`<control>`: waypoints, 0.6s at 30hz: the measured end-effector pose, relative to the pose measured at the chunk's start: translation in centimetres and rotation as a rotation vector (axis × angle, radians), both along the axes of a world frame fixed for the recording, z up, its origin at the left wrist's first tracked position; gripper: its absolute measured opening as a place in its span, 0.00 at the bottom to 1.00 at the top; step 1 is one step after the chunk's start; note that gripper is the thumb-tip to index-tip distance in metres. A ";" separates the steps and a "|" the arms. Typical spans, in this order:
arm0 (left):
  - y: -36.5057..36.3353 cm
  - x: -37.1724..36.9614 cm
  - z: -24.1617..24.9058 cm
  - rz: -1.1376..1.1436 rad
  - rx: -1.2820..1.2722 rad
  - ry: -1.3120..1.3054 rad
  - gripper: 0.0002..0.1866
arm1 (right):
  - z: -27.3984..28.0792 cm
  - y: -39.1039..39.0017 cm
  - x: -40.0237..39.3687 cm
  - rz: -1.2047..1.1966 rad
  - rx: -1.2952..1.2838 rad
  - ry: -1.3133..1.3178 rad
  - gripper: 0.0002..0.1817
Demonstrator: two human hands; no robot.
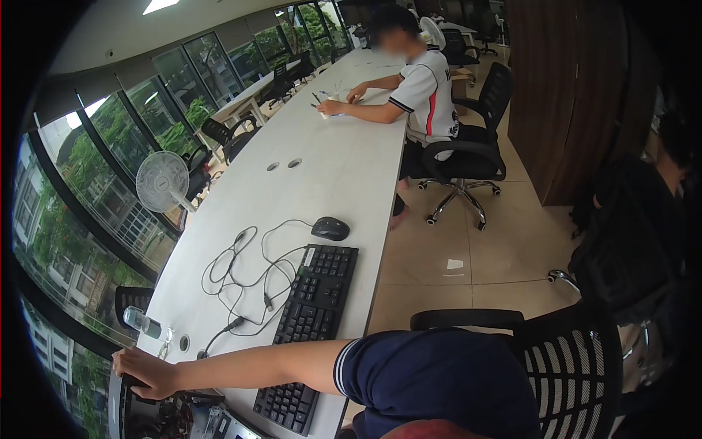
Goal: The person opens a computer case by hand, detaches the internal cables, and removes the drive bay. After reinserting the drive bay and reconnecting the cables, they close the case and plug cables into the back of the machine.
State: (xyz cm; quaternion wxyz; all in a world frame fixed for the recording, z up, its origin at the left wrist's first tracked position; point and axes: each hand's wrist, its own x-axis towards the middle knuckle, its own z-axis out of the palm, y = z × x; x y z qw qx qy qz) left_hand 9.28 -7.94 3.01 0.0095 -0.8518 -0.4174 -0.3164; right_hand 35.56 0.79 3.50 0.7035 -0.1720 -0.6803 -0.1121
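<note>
- One hand in view only: right hand, judged so from the navy-sleeved arm stretched out across the desk; left hand out of frame.
- Palm down, fingers curled over the top edge of a dark unit at the near end of the desk, a hold rather than a flat rest; how firm, impossible to tell.
- Dark unit at the lower left corner, partly cut off by the frame, with what looks like exposed parts beside it; too blurred to name.
- Just beyond the hand: a clear bottle lying on its side, and loose cables looping toward a black keyboard; a mouse beyond the keyboard's far end.
- Step in hand, as a judgement: steadying or taking hold of the unit, nothing lifted yet.
- Next move likely to call for a second hand on the unit and care with the cables and bottle lying close by.
- Farther off: a white fan by the windows, another person seated well down the desk, both hands on papers.
</note>
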 end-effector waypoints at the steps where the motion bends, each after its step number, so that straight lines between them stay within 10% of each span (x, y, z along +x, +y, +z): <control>1: -1.0 0.6 2.3 -0.143 0.049 -0.084 0.24 | 0.2 -0.5 0.1 -0.002 -0.064 -0.002 0.22; 7: -0.9 1.2 12.0 -0.104 0.397 -0.145 0.15 | 2.7 -3.2 3.1 -0.036 -0.072 0.034 0.11; 10: 14.0 -4.3 13.5 -0.237 0.658 0.011 0.22 | 3.5 -8.0 6.1 0.060 -0.199 0.049 0.06; 13: 18.7 -5.5 14.8 0.019 0.409 0.105 0.23 | 1.7 -11.3 8.5 0.033 -0.265 -0.011 0.03; 18: 34.6 -10.4 9.1 -0.188 0.076 0.097 0.27 | -3.7 -15.7 13.6 -0.116 -0.362 -0.264 0.01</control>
